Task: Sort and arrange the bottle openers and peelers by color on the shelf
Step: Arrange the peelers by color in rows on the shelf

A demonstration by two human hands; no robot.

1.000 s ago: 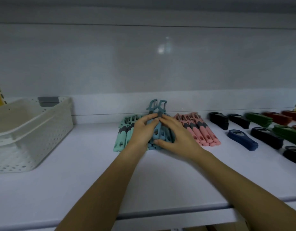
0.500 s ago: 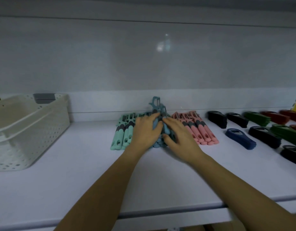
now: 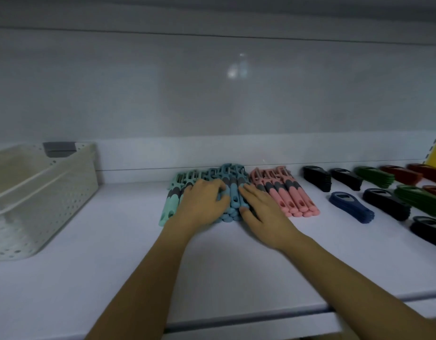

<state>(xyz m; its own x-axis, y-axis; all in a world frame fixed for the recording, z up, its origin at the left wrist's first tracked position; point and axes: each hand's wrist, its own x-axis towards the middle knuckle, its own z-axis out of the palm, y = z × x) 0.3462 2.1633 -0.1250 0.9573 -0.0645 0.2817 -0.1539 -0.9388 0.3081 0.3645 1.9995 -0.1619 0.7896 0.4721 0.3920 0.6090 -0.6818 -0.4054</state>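
On a white shelf [image 3: 114,266], the left hand [image 3: 202,207] and right hand [image 3: 263,214] press flat, fingers straight, on stacked blue peelers [image 3: 234,200], hiding much of them. The stack sits between green peelers [image 3: 169,207] and pink peelers [image 3: 293,200]. Bottle openers [image 3: 384,202] are cut off at right.

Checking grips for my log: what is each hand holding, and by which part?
Nothing is gripped. The left hand and right hand lie with fairly straight fingers on the blue peelers, pressing their handles from either side.
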